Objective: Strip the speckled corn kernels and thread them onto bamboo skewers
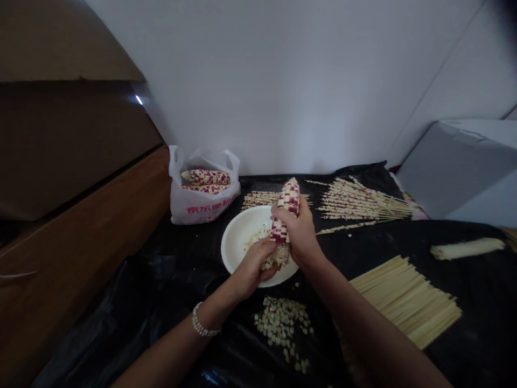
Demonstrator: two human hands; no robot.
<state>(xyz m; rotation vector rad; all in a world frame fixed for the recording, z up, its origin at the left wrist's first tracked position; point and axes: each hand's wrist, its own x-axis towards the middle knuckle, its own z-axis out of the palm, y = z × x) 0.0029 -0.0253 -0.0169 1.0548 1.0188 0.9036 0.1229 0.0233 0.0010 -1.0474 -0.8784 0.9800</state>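
Observation:
An ear of corn (290, 202) with white and purple kernels is held upright, slightly tilted, over a white bowl (232, 237). My right hand (302, 231) is wrapped round its middle, thumb across the front. My left hand (256, 267) grips its lower end, where the kernels are gone and the bare cob (281, 253) shows. Loose kernels (256, 237) lie inside the bowl, partly hidden by my hands. In front of the bowl, a pile of kernels (283, 326) is spread on black plastic sheeting (169, 302).
A white plastic bag (202, 207) at back left holds ears of corn (208, 177). Kernel-threaded skewers (351, 199) lie behind the bowl and at back right. Bare sticks (407, 302) and a stripped cob (468, 248) lie at right. A grey-white box (456, 167) stands behind them.

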